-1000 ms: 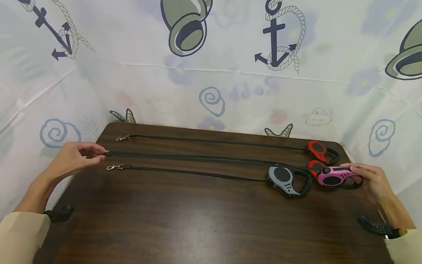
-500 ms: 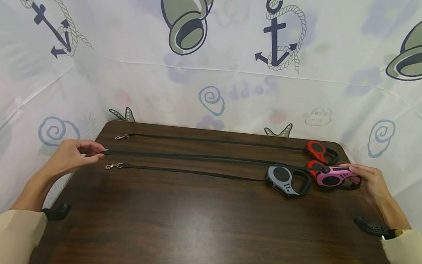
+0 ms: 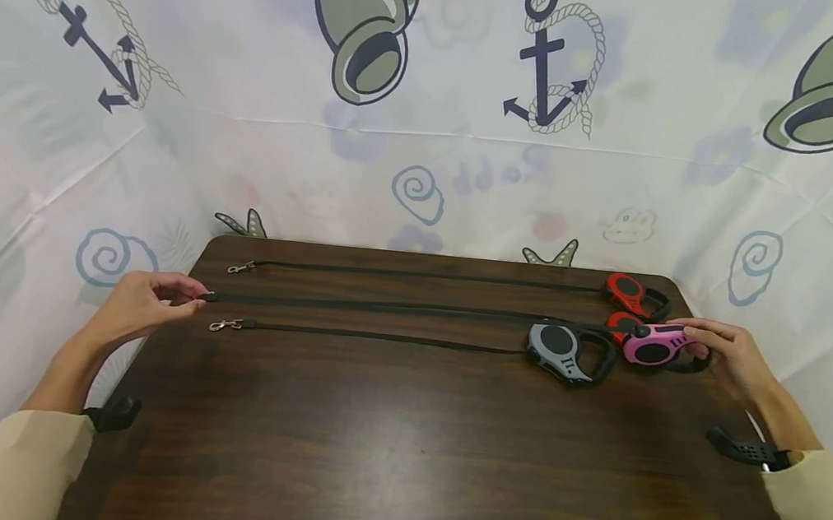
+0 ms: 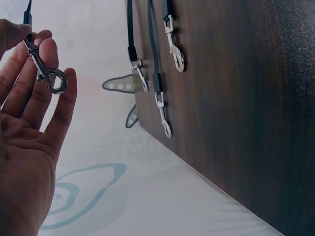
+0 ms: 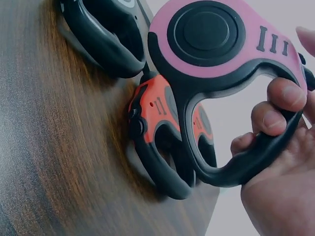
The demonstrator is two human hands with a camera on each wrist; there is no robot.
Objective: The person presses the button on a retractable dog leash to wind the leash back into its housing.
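1. Left hand (image 3: 148, 303): thumb and fingers pinch the black webbing strap (image 3: 257, 300) just above its silver metal snap hook (image 4: 44, 69), leaving the hook free.
2. Three other silver hooks (image 4: 163, 115) lie on the dark brown wood-grain tabletop (image 3: 401, 440), presumably aligned to keep straps parallel.
3. Grey plastic leash case (image 3: 554, 345), black handle, lies right of centre.
4. Red plastic leash case (image 3: 624, 291) near far edge; second red case (image 3: 621, 322) partly behind pink.
5. Pink-and-black plastic leash case (image 3: 654, 345): right hand (image 3: 735, 358) curls round its handle, probably anchoring the strap straight.
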